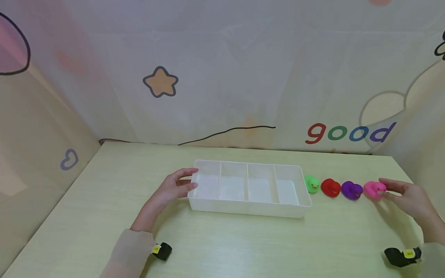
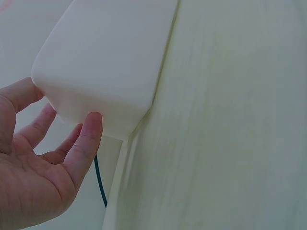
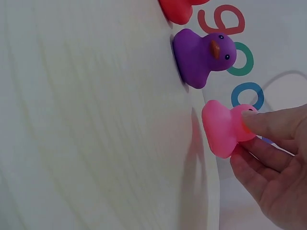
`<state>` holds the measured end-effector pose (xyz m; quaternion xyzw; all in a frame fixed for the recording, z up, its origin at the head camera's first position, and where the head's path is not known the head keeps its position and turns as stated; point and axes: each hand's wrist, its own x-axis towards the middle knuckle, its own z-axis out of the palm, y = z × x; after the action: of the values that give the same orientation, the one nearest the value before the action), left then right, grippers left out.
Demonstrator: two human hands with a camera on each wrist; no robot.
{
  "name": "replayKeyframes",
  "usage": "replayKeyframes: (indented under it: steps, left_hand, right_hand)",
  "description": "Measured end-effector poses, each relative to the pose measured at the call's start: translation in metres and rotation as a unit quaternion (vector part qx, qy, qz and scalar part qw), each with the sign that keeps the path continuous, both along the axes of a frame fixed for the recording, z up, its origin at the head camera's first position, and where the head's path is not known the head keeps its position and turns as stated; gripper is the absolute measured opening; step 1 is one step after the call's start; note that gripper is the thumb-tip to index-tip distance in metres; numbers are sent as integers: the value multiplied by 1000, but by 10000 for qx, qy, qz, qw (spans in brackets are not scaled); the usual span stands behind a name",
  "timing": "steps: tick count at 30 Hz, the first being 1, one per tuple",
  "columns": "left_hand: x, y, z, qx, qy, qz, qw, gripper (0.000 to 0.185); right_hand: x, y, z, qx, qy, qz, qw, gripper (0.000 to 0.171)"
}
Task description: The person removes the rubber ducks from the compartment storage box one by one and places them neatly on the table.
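A white tray [image 1: 243,207] with several compartments stands on the table, and nothing shows inside it. My left hand [image 1: 176,184] is at the tray's left end; in the left wrist view its spread fingertips touch the outside of the end wall. My right hand [image 1: 411,197] pinches a pink rubber duck [image 3: 219,129] by its head, between the thumb and the fingers. The duck seems slightly raised, its shadow apart from it. Left of it, a purple duck [image 1: 352,190], a red duck [image 1: 330,188] and a green duck [image 1: 312,184] stand in a row up to the tray's right end.
The light wood-toned table [image 1: 222,243] runs back to a printed cloth backdrop [image 1: 222,77] with a star and the word "good". Cloth also rises along both sides. Black wrist cameras [image 1: 162,251] are strapped on at both sleeves.
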<state>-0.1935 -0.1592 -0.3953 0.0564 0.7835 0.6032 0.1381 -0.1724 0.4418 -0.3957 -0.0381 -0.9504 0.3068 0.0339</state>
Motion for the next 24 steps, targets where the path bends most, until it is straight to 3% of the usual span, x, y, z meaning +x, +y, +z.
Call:
replayKeyframes:
  steps: [4, 17, 24]
  left_hand:
    - [-1, 0, 0, 80, -24, -33, 10000, 51]
    - [-1, -2, 0, 52, 48, -103, 9999, 52]
    - [0, -2, 1, 41, 43, -106, 9999, 52]
  right_hand:
    - [2, -5, 2, -29, -215, -5, 9998, 50]
    - [6, 1, -3, -132, -130, 10, 9998, 58]
    - [7, 2, -5, -201, 8, -3, 9998, 46]
